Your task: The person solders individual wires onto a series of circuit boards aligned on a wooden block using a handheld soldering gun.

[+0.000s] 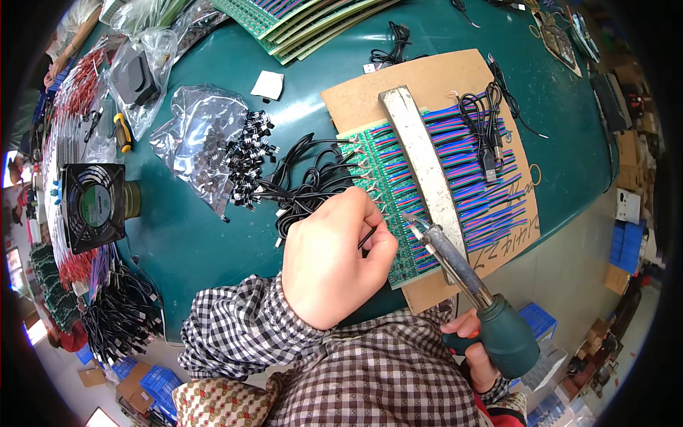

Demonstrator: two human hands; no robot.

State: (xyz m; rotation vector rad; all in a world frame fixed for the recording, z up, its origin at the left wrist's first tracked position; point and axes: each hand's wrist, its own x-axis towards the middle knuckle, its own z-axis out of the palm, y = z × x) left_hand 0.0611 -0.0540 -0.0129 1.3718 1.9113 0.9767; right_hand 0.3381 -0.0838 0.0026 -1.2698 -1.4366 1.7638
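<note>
Handwriting (504, 245) in dark strokes marks the cardboard (437, 70) at four o'clock from the green circuit board (404, 265), which lies just off centre toward three. A metal bar (420, 153) slants eleven-to-five across its coloured wires (484, 203); loose black USB cables (491, 146) lie at two. The left hand (338, 249) pinches a black cable (366, 239) at the board's edge; the right hand (478, 356), at five, is wrapped around a soldering iron (459, 263).

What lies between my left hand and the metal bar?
In the head view, the green board and coloured wires lie between your left hand and the metal bar, with the tip of the soldering iron over them.
</note>
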